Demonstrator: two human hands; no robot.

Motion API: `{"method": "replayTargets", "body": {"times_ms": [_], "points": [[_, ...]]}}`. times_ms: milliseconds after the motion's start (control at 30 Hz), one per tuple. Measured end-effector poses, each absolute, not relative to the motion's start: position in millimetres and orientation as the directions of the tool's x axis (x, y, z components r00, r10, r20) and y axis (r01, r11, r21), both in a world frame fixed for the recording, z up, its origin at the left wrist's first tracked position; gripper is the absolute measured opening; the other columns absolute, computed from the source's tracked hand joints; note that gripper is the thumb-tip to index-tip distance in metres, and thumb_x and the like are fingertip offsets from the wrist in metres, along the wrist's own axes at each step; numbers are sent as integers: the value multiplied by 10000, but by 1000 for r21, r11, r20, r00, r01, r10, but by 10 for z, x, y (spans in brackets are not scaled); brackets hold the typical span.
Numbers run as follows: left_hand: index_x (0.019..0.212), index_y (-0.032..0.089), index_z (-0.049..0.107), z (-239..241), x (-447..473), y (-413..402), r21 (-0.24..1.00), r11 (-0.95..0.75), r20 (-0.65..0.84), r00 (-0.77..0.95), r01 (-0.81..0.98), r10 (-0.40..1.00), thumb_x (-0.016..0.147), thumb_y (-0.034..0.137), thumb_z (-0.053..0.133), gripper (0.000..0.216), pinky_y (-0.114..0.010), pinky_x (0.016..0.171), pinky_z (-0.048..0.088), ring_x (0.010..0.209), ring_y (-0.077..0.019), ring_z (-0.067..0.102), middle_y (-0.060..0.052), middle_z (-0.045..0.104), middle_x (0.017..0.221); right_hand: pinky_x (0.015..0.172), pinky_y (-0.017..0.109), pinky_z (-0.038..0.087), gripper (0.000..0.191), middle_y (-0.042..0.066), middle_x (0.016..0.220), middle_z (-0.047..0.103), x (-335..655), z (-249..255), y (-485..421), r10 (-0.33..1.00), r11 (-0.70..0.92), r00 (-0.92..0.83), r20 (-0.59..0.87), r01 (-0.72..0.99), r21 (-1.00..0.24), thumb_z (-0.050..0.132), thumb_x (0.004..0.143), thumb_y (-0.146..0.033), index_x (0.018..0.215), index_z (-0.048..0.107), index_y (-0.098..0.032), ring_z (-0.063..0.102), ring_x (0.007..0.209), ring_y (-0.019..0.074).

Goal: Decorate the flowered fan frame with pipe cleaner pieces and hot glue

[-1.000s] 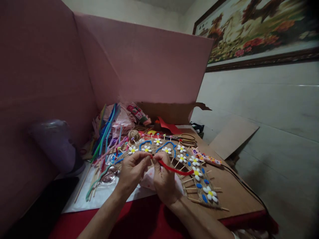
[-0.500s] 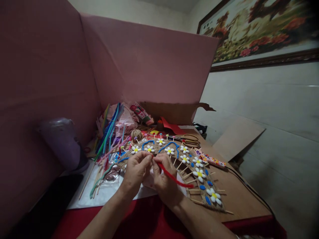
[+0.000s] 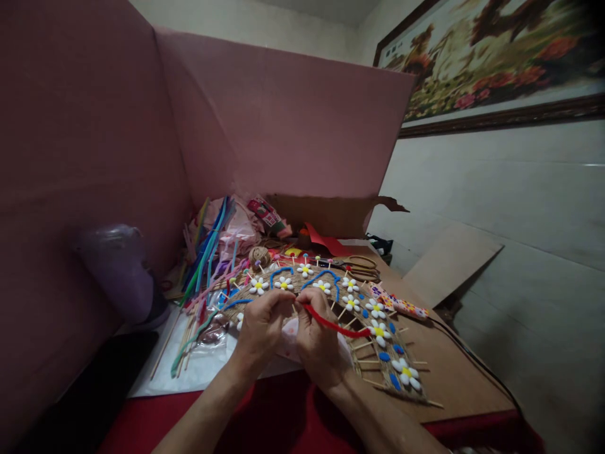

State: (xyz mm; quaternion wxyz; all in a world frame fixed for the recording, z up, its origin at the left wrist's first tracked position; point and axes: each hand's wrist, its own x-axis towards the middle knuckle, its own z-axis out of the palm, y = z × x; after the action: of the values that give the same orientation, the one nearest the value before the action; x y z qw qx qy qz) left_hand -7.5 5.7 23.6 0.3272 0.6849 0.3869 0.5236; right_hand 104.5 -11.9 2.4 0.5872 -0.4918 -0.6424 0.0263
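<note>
Both my hands meet over the near edge of a fan-shaped jute weaving point(image 3: 392, 369) set with white and yellow flowers, blue beads and wooden sticks. My right hand point(image 3: 319, 343) pinches the end of a red pipe cleaner point(image 3: 338, 326), which curves out to the right across the weaving. My left hand point(image 3: 262, 328) is closed in a pinch on the same end, fingertips touching those of the right hand. Blue pipe-cleaner arcs point(image 3: 326, 275) lie along the top of the weaving.
A bundle of coloured pipe cleaners point(image 3: 205, 258) and sticks lies at the left, a twine ball point(image 3: 258, 256) and scissors point(image 3: 357, 265) behind. A purple container point(image 3: 118, 268) stands left. Pink cardboard walls point(image 3: 283, 120) enclose the back. A beaded strip point(image 3: 401, 304) and a black cable point(image 3: 472, 362) lie right.
The red pipe cleaner's free end has swung up and back over the weaving. Both hands stay pinched together, shifted slightly right and lower.
</note>
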Motion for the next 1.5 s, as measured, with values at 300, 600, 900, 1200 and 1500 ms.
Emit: {"method": "replayTargets", "body": {"times_ms": [300,600,900,1200,1500], "points": [[745,182,617,306,-135,25,529,-676,603,333,512,724,836,191,455,185,-258,620,399,656,-159,554,-48,624,712,678,300,421,90,20,813,494,1070,79,-138,649,579,151,745,538,-613,417,892,-172,835,477,-209,496,748,163],[719,151,590,300,-20,-18,962,-233,251,124,-144,960,752,332,603,184,-176,396,274,405,-47,351,51,485,529,709,295,463,89,29,862,515,1050,89,-189,605,687,96,790,439,-579,481,866,-128,860,525,-205,525,806,149],[703,140,593,274,-4,18,974,-132,162,160,-183,974,729,348,634,214,-176,382,287,377,-47,370,60,474,475,663,279,453,87,28,802,525,1021,112,-202,656,598,161,737,484,-638,442,885,-169,853,519,-193,529,733,147],[783,151,623,284,-137,72,712,-614,564,244,341,789,809,171,500,128,-240,608,399,648,-127,548,-32,632,723,687,288,440,80,43,831,534,1074,101,-171,636,590,125,761,557,-584,440,874,-156,865,517,-176,530,763,161],[766,150,588,318,-61,15,953,-299,303,172,-49,937,787,297,545,155,-186,409,324,423,-65,408,41,499,537,670,285,462,79,27,793,525,1053,121,-187,599,653,142,788,483,-583,485,848,-131,820,530,-190,523,736,150]]}}
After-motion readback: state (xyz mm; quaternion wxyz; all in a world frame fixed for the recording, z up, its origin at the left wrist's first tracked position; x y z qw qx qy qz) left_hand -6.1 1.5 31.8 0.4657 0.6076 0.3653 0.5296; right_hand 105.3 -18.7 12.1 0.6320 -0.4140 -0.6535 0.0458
